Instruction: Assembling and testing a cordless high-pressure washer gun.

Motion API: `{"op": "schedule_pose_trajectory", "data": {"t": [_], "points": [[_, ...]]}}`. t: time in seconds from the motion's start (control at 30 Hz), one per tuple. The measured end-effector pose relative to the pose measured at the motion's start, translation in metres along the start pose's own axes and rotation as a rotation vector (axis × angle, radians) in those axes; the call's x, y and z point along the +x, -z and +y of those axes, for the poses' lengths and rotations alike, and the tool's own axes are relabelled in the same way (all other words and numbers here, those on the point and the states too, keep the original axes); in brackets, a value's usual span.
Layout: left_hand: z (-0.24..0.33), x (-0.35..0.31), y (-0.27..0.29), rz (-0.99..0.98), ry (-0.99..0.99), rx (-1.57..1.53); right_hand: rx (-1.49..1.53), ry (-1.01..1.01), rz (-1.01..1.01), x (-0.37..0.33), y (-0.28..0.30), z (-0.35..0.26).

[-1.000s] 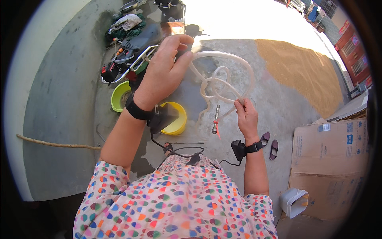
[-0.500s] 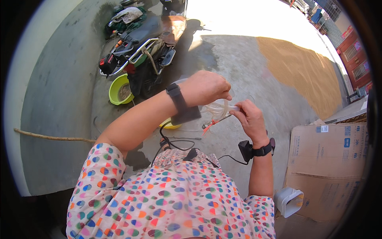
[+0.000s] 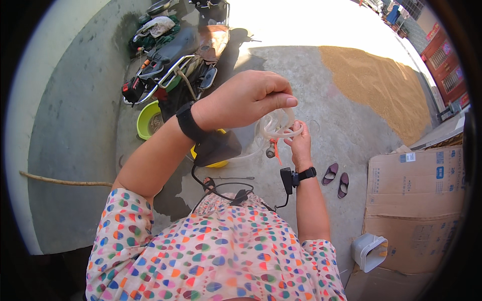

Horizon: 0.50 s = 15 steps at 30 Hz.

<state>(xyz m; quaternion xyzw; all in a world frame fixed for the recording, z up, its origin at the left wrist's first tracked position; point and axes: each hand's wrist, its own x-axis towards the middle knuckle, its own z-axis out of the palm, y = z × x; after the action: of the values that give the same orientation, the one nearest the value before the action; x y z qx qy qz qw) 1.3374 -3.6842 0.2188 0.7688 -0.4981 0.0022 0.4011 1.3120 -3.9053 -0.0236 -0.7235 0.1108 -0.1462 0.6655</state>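
A clear plastic hose (image 3: 271,129) hangs in loose loops between my two hands. My left hand (image 3: 248,98), raised higher, is closed with thumb and fingers pinched on an upper loop. Lower and to the right, my right hand (image 3: 300,143) grips the side of the coil. Below the loops dangles a metal fitting (image 3: 270,151) with an orange-red tie (image 3: 277,154) beside it. One length of hose runs down to the left toward a yellow basin (image 3: 219,163), partly hidden behind my left wrist strap and its dark device.
A motorcycle (image 3: 165,62) stands at far left beside a lime-green basin (image 3: 144,123). A stick (image 3: 65,180) leans at left. Grain (image 3: 374,88) covers the floor at far right. Dark shoes (image 3: 330,174), flattened cardboard (image 3: 416,185) and a white plastic tub (image 3: 369,253) lie right. Cables hang at my waist.
My left hand has risen and turned, drawing the loops up. My right hand has shifted left and slightly lower. The metal fitting now hangs below the coil, and the dark shoes have come into sight.
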Motion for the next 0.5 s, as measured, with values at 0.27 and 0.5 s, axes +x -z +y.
{"op": "schedule_pose_trajectory", "data": {"t": [0.27,0.5], "points": [[-0.006,-0.014,-0.014,0.059,-0.064,0.113,0.607,-0.389,-0.117,-0.005,-0.015,-0.003],[-0.032,-0.056,-0.005,-0.18,0.406,0.082,0.402,-0.188,0.047,-0.006,-0.006,-0.024]]}}
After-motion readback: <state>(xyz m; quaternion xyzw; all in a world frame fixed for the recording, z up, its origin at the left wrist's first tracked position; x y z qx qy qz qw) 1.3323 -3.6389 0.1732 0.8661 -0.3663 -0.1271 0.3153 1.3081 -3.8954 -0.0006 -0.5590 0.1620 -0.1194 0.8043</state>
